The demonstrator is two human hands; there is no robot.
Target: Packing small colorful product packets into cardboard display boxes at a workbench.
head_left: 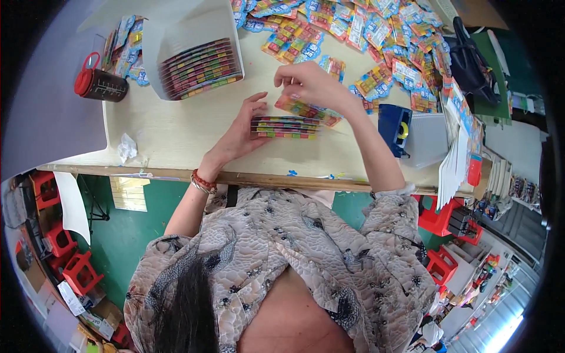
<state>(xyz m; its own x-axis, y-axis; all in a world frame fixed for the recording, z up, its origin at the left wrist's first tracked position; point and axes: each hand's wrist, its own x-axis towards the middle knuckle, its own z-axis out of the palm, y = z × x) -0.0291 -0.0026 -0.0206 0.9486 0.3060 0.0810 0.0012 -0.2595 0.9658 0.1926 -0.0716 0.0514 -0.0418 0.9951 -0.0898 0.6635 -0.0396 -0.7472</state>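
Observation:
My left hand [242,130] curls around the left end of a small stack of flat colourful packets [288,134], standing on edge on the pale table. Just above this stack, my right hand [315,88] pinches a single colourful packet [303,109], which is tilted and partly blurred. Part of that packet is hidden under the fingers. To the left, an open white box [191,22] holds a neat row of similar packets [203,70]. A loose pile of blue-edged packets [376,29] spreads over the far and far-right table.
A dark bottle with a red lid [101,85] lies left of the box, near a crumpled tissue [126,147]. At right are a blue tape dispenser [391,126], a stack of white-backed cards [456,159] and a black bag [474,65]. Red stools [81,273] stand on the green floor.

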